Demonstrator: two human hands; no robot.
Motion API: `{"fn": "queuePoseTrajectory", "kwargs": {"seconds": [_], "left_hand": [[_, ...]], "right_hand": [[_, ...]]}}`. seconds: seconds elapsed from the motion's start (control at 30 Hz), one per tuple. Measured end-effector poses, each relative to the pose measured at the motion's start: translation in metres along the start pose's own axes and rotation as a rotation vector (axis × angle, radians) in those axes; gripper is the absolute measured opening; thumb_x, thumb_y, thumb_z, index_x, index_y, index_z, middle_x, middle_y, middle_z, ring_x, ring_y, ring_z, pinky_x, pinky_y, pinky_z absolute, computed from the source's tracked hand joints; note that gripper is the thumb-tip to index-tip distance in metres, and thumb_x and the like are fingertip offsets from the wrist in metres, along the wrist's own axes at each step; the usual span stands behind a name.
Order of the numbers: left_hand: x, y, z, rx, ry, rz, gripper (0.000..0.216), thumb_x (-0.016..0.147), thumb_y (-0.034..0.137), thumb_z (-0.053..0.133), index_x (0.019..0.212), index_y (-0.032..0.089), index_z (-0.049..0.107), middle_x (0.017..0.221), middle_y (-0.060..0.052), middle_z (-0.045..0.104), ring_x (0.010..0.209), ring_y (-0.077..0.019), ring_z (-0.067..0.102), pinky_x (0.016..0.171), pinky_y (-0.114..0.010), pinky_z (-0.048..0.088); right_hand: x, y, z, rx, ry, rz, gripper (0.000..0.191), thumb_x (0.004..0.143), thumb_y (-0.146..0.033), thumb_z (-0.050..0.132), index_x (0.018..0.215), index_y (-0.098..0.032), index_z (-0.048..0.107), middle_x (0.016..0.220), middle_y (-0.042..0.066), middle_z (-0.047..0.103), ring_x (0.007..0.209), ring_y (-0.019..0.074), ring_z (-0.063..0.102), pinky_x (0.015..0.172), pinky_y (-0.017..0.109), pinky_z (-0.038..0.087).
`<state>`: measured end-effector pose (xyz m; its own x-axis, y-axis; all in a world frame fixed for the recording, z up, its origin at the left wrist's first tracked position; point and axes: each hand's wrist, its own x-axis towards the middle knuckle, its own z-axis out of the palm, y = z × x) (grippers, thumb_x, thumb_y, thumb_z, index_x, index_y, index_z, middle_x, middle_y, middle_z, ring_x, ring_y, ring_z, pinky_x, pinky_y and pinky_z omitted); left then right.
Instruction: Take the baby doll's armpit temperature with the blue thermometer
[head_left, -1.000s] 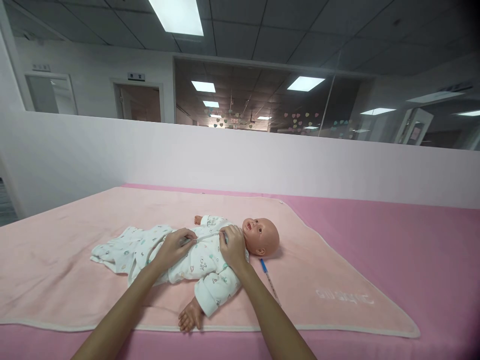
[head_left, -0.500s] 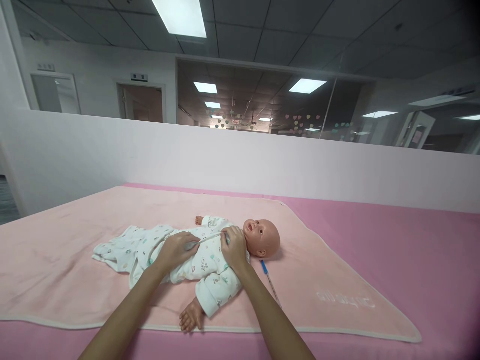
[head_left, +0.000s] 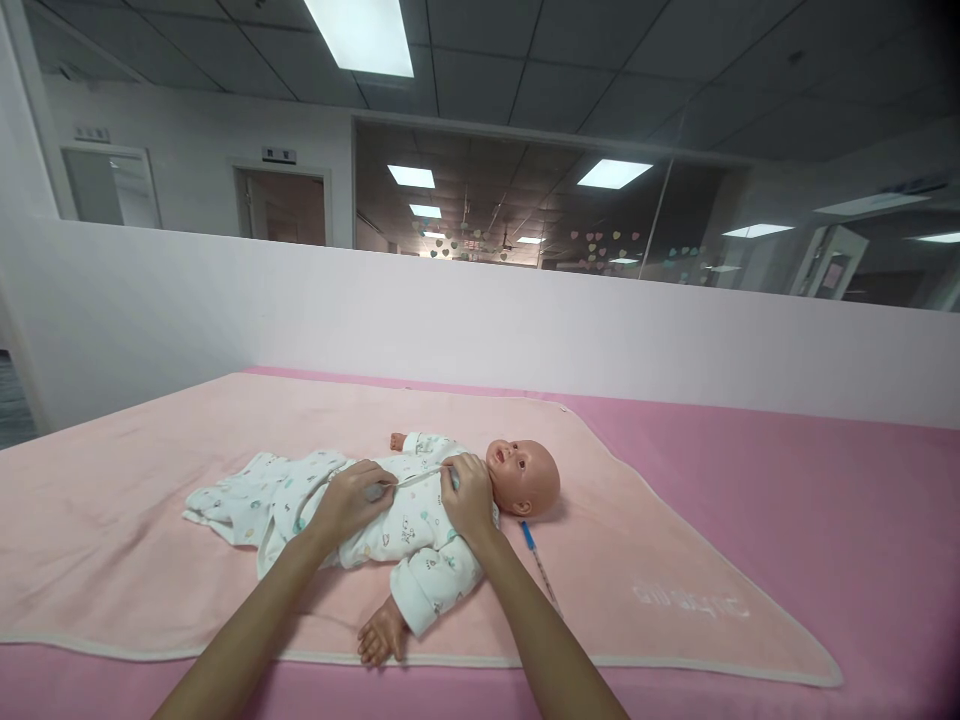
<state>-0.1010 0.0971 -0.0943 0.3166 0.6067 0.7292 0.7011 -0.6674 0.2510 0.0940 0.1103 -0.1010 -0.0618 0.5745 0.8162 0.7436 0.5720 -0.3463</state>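
Note:
A baby doll (head_left: 523, 478) lies on its back, its head to the right. It wears a white printed baby outfit (head_left: 409, 520) with long sleeves. My left hand (head_left: 357, 498) is closed on the outfit's front around the belly, fingers pinching the fabric. Up by the doll's neck, my right hand (head_left: 469, 490) is also closed, gripping the front edge of the outfit. Between the two hands the front edge runs as a fairly straight line. The fingertips are partly hidden, so the exact fastening does not show.
A thin blue-capped stick, like a thermometer (head_left: 541, 568), lies beside the doll's head, partly behind my right forearm. Under the doll spreads a peach blanket (head_left: 675, 560) on a pink mat (head_left: 825, 500). A low white wall (head_left: 480, 320) stands behind.
My left hand has shifted very slightly to the left, still on the outfit. My right hand and the doll stay practically where they were.

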Motion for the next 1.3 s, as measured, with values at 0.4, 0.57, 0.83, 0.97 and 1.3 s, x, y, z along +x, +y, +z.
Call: {"fn": "queuePoseTrajectory", "kwargs": {"seconds": [0.4, 0.57, 0.83, 0.97, 1.3], "left_hand": [[0.0, 0.006, -0.007, 0.088, 0.0, -0.118, 0.019, 0.077, 0.021, 0.036, 0.063, 0.019, 0.048, 0.06, 0.0, 0.052, 0.057, -0.0133, 0.047, 0.056, -0.025, 0.035], [-0.001, 0.004, -0.006, 0.145, -0.009, -0.16, 0.023, 0.078, 0.022, 0.036, 0.057, 0.018, 0.045, 0.055, 0.0, 0.049, 0.054, -0.0127, 0.043, 0.053, -0.024, 0.03], [-0.002, 0.007, -0.006, 0.186, -0.03, -0.237, 0.028, 0.078, 0.026, 0.035, 0.051, 0.018, 0.04, 0.051, 0.001, 0.048, 0.051, -0.0129, 0.043, 0.051, -0.024, 0.027], [0.001, 0.008, -0.01, 0.141, 0.063, -0.346, 0.032, 0.082, 0.028, 0.032, 0.054, 0.018, 0.043, 0.051, 0.002, 0.048, 0.052, -0.0128, 0.045, 0.051, -0.024, 0.028], [0.073, 0.04, 0.027, -0.358, 0.123, -0.277, 0.034, 0.084, 0.037, 0.032, 0.074, 0.016, 0.057, 0.071, -0.001, 0.06, 0.071, -0.0148, 0.055, 0.066, -0.023, 0.039]], "right_hand": [[-0.001, -0.001, -0.002, 0.001, 0.02, 0.009, 0.012, 0.068, -0.009, 0.042, 0.062, -0.018, 0.048, 0.066, 0.001, 0.05, 0.069, 0.0147, 0.043, 0.066, 0.027, 0.031], [-0.001, -0.001, -0.003, -0.005, 0.006, -0.01, 0.016, 0.065, -0.005, 0.04, 0.058, -0.018, 0.046, 0.065, 0.001, 0.048, 0.068, 0.0142, 0.042, 0.065, 0.027, 0.031], [0.0, 0.0, -0.003, 0.047, 0.017, 0.025, 0.021, 0.063, -0.003, 0.037, 0.061, -0.019, 0.05, 0.066, 0.001, 0.052, 0.069, 0.0153, 0.044, 0.066, 0.028, 0.032], [0.0, -0.001, -0.004, 0.07, 0.045, 0.046, 0.028, 0.06, -0.003, 0.037, 0.074, -0.018, 0.055, 0.074, 0.003, 0.055, 0.074, 0.0171, 0.046, 0.069, 0.029, 0.034], [-0.002, -0.004, -0.007, 0.113, 0.086, 0.06, 0.034, 0.057, -0.002, 0.036, 0.08, -0.018, 0.054, 0.079, 0.004, 0.056, 0.078, 0.0188, 0.048, 0.073, 0.031, 0.036]]}}
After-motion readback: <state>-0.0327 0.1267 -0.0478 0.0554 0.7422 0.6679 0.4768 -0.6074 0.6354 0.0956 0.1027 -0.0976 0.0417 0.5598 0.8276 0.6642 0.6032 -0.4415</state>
